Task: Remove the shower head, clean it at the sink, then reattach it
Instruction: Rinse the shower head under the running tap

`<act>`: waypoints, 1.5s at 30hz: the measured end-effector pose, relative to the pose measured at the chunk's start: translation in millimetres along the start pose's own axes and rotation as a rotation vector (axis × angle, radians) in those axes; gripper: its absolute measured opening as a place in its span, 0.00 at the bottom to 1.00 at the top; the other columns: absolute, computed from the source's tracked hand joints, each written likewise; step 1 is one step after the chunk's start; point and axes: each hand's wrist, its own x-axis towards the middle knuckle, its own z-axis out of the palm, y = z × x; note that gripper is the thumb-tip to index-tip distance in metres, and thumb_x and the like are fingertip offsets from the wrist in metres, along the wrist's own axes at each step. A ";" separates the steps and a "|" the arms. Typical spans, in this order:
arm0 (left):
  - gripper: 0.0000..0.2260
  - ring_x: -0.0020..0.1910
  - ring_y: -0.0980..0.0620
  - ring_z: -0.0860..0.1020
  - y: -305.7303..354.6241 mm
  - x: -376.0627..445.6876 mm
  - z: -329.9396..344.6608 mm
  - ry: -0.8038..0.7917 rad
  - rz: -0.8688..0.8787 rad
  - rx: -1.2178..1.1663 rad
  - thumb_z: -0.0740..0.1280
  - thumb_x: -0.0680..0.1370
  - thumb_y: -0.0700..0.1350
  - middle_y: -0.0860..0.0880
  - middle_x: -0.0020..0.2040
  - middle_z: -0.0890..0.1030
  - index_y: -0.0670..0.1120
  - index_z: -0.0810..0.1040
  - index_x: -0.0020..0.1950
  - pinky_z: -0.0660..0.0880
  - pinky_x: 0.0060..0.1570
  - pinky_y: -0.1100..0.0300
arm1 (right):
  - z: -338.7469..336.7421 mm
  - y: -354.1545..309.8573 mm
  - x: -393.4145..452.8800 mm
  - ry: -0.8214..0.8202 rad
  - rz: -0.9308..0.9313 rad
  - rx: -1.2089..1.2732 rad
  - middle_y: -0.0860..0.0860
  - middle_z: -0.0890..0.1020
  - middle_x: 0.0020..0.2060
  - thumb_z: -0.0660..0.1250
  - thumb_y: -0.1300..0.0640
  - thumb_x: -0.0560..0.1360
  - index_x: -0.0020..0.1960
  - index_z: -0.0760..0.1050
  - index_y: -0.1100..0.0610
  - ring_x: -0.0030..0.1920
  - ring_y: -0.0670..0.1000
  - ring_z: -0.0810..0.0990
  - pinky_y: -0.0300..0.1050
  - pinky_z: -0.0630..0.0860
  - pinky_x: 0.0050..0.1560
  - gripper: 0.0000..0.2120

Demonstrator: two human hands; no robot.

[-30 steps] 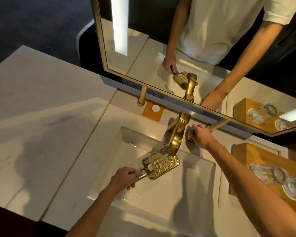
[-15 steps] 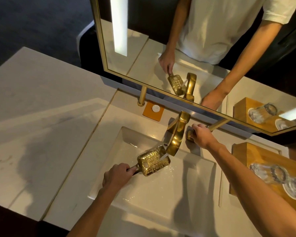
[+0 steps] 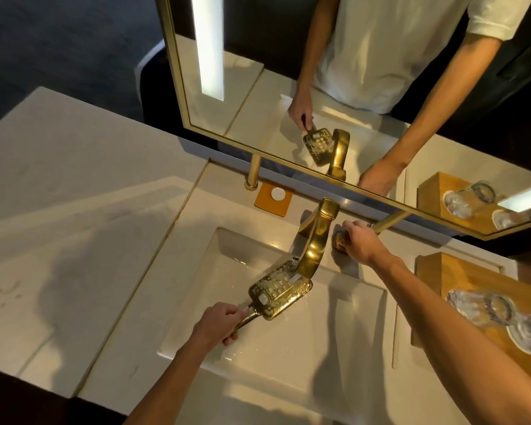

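Gold shower head with a dotted nozzle face, gold faucet, cream sink, pale marbled counter, gold-framed mirror, orange square pad, honey-brown wooden tray

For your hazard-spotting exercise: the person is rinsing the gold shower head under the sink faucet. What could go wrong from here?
1. The left hand grips only the thin handle of the wet shower head; it might slip and strike the sink basin.
2. Water hitting the angled face under the faucet could spray onto the countertop.
3. The right hand holds the faucet handle; turning it further may worsen splashing.
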 end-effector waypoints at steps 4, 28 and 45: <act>0.18 0.24 0.58 0.78 9.2 -2.8 5.8 0.087 0.039 0.120 0.65 0.77 0.64 0.53 0.29 0.84 0.53 0.83 0.38 0.75 0.36 0.60 | 0.5 0.0 -0.4 0.002 0.002 0.003 0.60 0.74 0.62 0.66 0.61 0.77 0.65 0.71 0.58 0.60 0.61 0.74 0.55 0.74 0.62 0.17; 0.22 0.23 0.51 0.76 4.9 -5.8 -5.3 0.047 -0.047 -0.013 0.65 0.65 0.71 0.48 0.26 0.82 0.53 0.81 0.31 0.74 0.33 0.57 | 0.2 0.0 -2.8 -0.008 0.009 0.031 0.61 0.72 0.64 0.66 0.63 0.77 0.68 0.68 0.58 0.62 0.64 0.73 0.57 0.73 0.63 0.20; 0.18 0.22 0.59 0.77 20.1 -6.3 1.8 0.099 0.077 0.154 0.65 0.77 0.64 0.53 0.27 0.82 0.52 0.83 0.38 0.75 0.35 0.58 | -0.6 0.0 -2.0 -0.022 0.019 0.046 0.61 0.72 0.63 0.68 0.62 0.76 0.67 0.69 0.58 0.61 0.64 0.74 0.55 0.74 0.63 0.21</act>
